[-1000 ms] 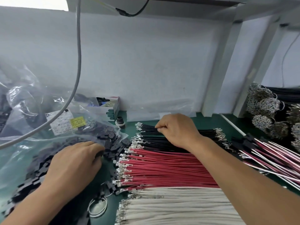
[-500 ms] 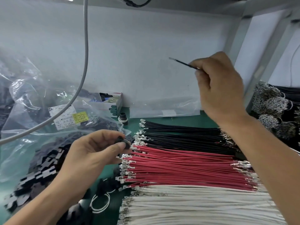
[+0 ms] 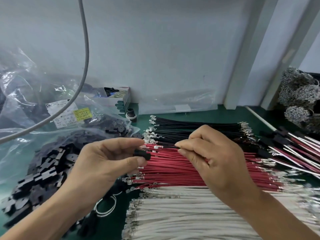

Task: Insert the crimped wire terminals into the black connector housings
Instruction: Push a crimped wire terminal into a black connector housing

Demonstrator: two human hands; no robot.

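Observation:
My left hand pinches a small black connector housing between thumb and forefinger. My right hand pinches a single black wire just behind its crimped terminal; the terminal tip sits a short way right of the housing, apart from it. Both hands hover over rows of crimped wires on the green mat: black wires at the back, red wires in the middle, white wires in front. A heap of loose black housings lies on the left.
Clear plastic bags with labels lie at the left. A grey cable hangs across them. A small open box stands by the wall. Finished red-and-white assemblies and grey terminal bundles sit at the right.
My right hand has come down from up by the wall with the black wire and now holds it level near the housing. My left hand has lifted the housing toward it.

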